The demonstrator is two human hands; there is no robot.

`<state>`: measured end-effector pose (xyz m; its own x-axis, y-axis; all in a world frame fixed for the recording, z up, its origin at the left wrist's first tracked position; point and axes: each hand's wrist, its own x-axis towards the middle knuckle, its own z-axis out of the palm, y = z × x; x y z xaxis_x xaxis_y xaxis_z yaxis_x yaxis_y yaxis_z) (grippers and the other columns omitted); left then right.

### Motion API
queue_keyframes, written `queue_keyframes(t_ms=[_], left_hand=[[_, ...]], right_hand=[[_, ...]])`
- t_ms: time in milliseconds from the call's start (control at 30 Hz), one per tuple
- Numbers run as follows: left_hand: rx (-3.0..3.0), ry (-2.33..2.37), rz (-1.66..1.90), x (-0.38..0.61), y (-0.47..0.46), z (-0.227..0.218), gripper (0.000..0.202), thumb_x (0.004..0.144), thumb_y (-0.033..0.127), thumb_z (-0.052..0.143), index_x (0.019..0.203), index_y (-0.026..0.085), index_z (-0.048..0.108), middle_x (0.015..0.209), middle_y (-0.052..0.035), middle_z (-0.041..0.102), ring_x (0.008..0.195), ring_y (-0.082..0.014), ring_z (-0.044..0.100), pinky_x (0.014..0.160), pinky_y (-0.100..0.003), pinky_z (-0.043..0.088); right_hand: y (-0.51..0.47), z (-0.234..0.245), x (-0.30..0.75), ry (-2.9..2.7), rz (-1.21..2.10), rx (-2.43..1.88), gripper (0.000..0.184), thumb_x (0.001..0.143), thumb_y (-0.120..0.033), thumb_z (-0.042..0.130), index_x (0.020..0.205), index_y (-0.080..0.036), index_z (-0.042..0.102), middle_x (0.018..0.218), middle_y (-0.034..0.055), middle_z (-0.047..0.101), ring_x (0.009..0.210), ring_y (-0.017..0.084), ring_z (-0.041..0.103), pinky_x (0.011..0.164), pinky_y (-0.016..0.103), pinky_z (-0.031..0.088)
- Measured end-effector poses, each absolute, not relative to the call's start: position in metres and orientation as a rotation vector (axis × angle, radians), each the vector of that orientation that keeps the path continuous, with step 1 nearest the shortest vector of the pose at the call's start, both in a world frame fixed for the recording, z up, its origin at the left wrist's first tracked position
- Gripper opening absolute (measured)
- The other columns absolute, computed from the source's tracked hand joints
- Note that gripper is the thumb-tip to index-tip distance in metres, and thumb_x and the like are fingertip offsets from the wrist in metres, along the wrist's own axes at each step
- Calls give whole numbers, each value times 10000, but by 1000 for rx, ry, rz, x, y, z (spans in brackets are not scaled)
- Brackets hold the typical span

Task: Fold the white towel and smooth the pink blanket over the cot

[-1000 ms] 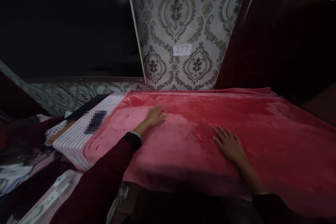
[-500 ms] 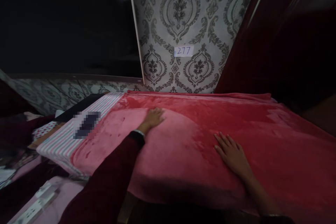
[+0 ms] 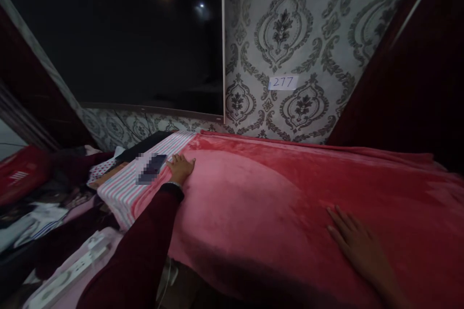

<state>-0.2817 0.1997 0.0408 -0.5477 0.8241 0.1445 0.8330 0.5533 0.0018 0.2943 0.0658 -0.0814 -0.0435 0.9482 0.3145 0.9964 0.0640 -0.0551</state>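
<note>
A red and pink plush blanket is spread over the table top, its front edge hanging down. My left hand lies with fingers spread near the blanket's left edge, close to a striped cloth underneath. Beside its fingertips is a dark flat object, partly blurred out, so I cannot tell what it is. Farther right, my right hand rests flat on the red part of the blanket, fingers stretched out and holding nothing.
Behind the table stands a large dark screen against patterned wallpaper with a paper label reading 277. At lower left are a white power strip, heaped clothes and a red bag. A dark red panel rises at the right.
My left hand has moved left across the blanket, to its edge by the dark object. My right hand stays flat on the blanket. The view has turned left.
</note>
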Motion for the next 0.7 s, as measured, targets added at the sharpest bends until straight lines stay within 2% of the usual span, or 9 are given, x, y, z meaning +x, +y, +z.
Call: queue_keyframes(t_ms=[67, 133, 233, 333, 500, 600, 700], left_hand=[[-1453, -2637, -154, -271, 201, 42, 829, 1002, 561, 282, 1551, -56, 356, 1639, -341, 266, 1558, -454, 193, 1194, -691, 235], [-1586, -2562, -197, -255, 203, 43, 782, 1017, 515, 260, 1568, -36, 336, 1668, -308, 219, 1580, -409, 155, 1222, -654, 212], [-1938, -2405, -192, -221, 205, 40, 692, 1034, 501, 245, 1596, 117, 365, 1707, -194, 215, 1594, -331, 160, 1247, -602, 198], [-2201, -2230, -152, -188, 202, 31, 631, 1041, 513, 255, 1588, 235, 399, 1706, -124, 271, 1582, -322, 207, 1234, -615, 215], [-2163, -2047, -207, -169, 194, 17, 595, 1036, 453, 304, 1557, 211, 457, 1626, -155, 420, 1498, -355, 350, 1194, -596, 276], [-2166, -1989, -258, -172, 195, 16, 576, 1030, 403, 307, 1535, 192, 486, 1587, -162, 467, 1459, -351, 390, 1161, -590, 315], [-2170, -1974, -290, -173, 196, 18, 575, 1021, 396, 325, 1524, 180, 501, 1569, -178, 483, 1438, -366, 406, 1133, -601, 336]], right_hand=[[66, -80, 293, -2082, -262, -1978, 720, 945, -556, 212, 1517, -257, 530, 1591, 57, 478, 1467, 335, 426, 1135, 544, 412], [66, -76, 290, -2074, -254, -2006, 723, 950, -543, 194, 1521, -248, 527, 1602, 54, 464, 1471, 333, 420, 1138, 546, 408], [65, -66, 285, -2081, -228, -2051, 693, 969, -512, 203, 1531, -251, 514, 1613, 52, 447, 1476, 321, 414, 1151, 542, 394], [63, -57, 280, -2118, -210, -2084, 646, 995, -475, 237, 1552, -258, 483, 1626, 54, 426, 1494, 308, 385, 1168, 532, 377], [62, -44, 277, -2113, -147, -2150, 593, 1029, -448, 292, 1586, -291, 420, 1659, 37, 371, 1522, 286, 337, 1195, 514, 348], [65, -25, 271, -2097, 19, -2241, 590, 1033, -437, 321, 1594, -275, 404, 1671, 57, 336, 1541, 301, 298, 1193, 569, 340], [76, 1, 243, -2124, 64, -2185, 598, 1042, -437, 336, 1607, -246, 379, 1687, 82, 288, 1568, 309, 224, 1215, 609, 280]])
